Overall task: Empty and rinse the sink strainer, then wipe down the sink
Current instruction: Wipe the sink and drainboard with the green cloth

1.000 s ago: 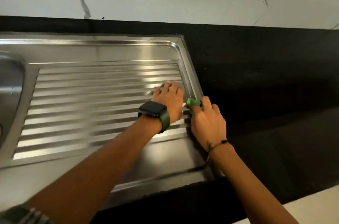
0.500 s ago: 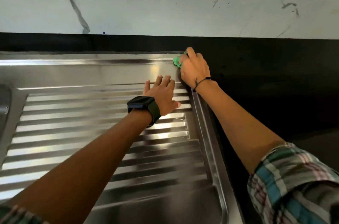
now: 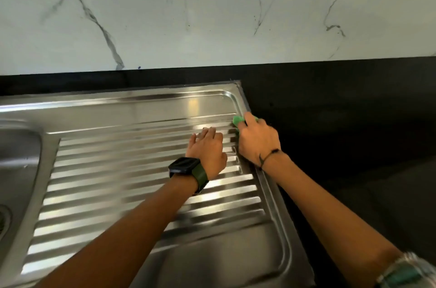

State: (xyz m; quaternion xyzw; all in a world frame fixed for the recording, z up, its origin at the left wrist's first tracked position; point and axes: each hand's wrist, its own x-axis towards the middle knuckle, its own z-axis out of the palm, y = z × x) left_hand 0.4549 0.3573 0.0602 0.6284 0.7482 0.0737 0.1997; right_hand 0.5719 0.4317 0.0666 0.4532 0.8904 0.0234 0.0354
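Since half a second ago, green cloth [image 3: 237, 120] nearer.

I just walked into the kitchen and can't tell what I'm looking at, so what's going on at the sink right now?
A person is wiping down the ribbed stainless-steel drainboard beside the sink basin. Their right hand presses a small green cleaning cloth against the drainboard's raised right rim, next to the black countertop. Their left hand, with a black smartwatch on a green strap at the wrist, rests flat on the ridges. The strainer is not clearly in view.
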